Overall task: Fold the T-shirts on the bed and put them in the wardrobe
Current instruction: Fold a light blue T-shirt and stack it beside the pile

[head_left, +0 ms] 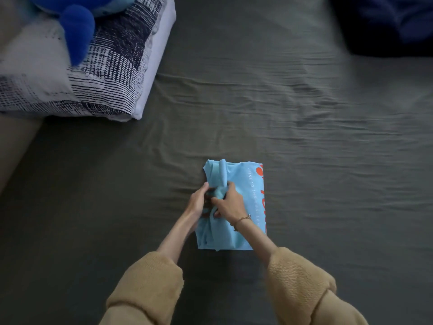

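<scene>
A light blue T-shirt (243,184) with orange and white print lies folded into a narrow rectangle on the dark grey bed sheet (304,113), near the front middle. My left hand (198,201) grips the shirt's left edge. My right hand (228,204) pinches a bunched fold of the same fabric right beside it, and a thin bracelet sits on that wrist. The two hands nearly touch over the shirt's left half. Tan sleeves cover both forearms.
A pillow (105,73) with a black-and-white line pattern lies at the back left, with a blue plush toy (77,26) on it. A dark navy cloth heap (386,24) sits at the back right. A beige bed edge (16,148) runs along the left.
</scene>
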The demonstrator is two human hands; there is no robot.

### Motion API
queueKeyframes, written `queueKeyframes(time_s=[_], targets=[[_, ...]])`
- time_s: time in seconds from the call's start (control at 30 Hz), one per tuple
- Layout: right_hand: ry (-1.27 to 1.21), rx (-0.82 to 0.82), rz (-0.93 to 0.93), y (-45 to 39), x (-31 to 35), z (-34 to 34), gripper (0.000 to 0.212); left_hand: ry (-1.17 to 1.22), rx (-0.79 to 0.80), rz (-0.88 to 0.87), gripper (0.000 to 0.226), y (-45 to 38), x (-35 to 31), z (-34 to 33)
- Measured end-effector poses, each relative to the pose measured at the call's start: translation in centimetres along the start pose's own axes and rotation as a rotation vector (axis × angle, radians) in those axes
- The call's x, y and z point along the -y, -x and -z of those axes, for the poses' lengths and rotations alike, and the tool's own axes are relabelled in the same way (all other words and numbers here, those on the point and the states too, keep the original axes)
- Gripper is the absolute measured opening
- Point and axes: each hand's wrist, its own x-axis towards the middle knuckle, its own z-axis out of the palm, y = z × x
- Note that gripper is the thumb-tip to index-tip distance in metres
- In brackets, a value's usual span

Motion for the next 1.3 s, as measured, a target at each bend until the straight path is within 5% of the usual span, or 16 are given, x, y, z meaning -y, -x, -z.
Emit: queueKeyframes(time_s=[0.1, 0.2, 0.3, 0.4, 0.53, 0.83, 1.0, 1.13, 1.3], targets=[[0.017, 0.068, 0.013, 0.0, -0.3, -0.5, 0.061, -0.036, 0.061, -0.022, 0.026, -0.2, 0.1, 0.5], [0.111, 0.052, 0.078, 0.2, -0.5, 0.3, 0.049, -0.150, -0.018, -0.107, 0.012, -0.8, 0.5, 0.6], [0.153, -0.268, 0.151, 0.2, -0.8, 1.8, 0.035, -0.407, -0.185, -0.198, 0.015, -1.4, 1.0, 0.5], [0.263, -0.517, 0.053, -1.1, -2.0, 3.7, 0.043, -0.591, -0.285, -0.293, 0.022, -1.7, 1.2, 0.3], [-0.053, -0.382, -0.197, -2.6, -2.5, 6.2, 0.059, -0.572, -0.259, -0.239, 0.046, -2.1, 0.5, 0.1], [-0.451, -0.050, -0.274, -3.6, -1.6, 8.2, 0.019, -0.125, 0.018, -0.023, 0.033, -1.1, -1.9, -0.8], [-0.476, 0.026, -0.134, -2.1, 0.6, 9.3, 0.004, 0.073, 0.063, -0.057, 0.026, -0.3, -2.6, -0.5], [-0.431, 0.057, 0.062, -0.8, 4.0, 11.0, 0.013, 0.136, 0.074, -0.195, 0.015, 1.6, -5.2, -0.6], [-0.286, 0.078, 0.337, 0.3, 6.6, 12.9, 0.028, 0.073, 0.067, -0.414, 0.034, 3.4, -7.8, 0.3]])
